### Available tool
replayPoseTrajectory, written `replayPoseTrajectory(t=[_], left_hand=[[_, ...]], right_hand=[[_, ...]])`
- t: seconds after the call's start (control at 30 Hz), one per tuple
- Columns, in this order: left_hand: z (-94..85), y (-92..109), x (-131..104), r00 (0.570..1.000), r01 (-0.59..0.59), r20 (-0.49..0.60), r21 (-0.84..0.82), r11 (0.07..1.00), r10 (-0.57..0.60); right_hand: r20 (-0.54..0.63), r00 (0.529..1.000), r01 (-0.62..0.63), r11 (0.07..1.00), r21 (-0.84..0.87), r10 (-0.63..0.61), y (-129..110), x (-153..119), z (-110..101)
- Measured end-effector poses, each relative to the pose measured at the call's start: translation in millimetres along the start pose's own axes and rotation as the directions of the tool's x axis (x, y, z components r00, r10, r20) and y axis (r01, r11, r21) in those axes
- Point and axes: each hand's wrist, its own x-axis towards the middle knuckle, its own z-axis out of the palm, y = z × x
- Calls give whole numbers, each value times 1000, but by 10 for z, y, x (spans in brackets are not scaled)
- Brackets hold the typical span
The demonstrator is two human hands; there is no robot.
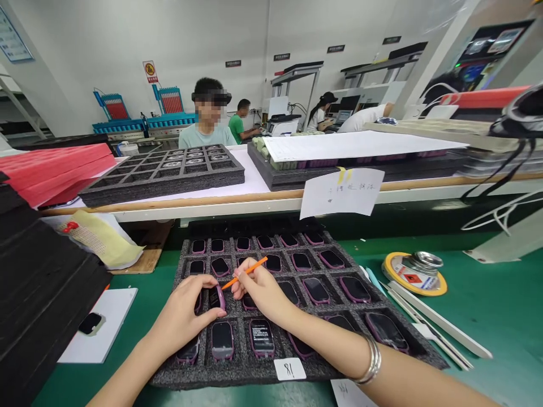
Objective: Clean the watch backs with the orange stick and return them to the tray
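Observation:
A black foam tray (193, 373) of purple-framed watch cases with dark screens lies on the green table. My left hand (184, 308) has its thumb and fingers around one purple watch case (219, 298), tilted on its side over its compartment. In my right hand (258, 285) is a thin orange stick (246, 272), its tip touching or very near the top of that case. One case in the front row shows white text on its lit screen (262, 336). A white label reading 18 (290, 369) is on the tray's front edge.
Tweezers (441, 345) and a round yellow-rimmed tin (413, 273) lie right of the tray. Stacked black foam (42, 294) and a white pad (102, 328) are at the left. A shelf edge (267, 204) with more trays runs behind; a person (207, 121) sits beyond it.

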Motion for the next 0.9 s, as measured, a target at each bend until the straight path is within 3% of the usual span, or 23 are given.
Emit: replayPoseTrajectory(t=[0.2,0.6,0.73,0.83,0.9], left_hand=[[24,-12,-3,998,67,4,-16,998,-67],[45,-85,10,996,46,-75,32,998,-43],[65,-250,18,992,25,-127,99,995,-13],[101,-465,25,993,-32,-103,162,986,49],[149,-612,44,983,-65,-159,173,983,93]], right_hand=[[15,1000,9,999,-42,-9,20,-17,5],[-2,1000,13,993,-114,-13,-7,-15,59],[-1,1000,8,989,-147,-8,-15,21,82],[-1,1000,0,988,-152,0,-35,56,84],[3,1000,-8,988,-153,9,-51,77,79]])
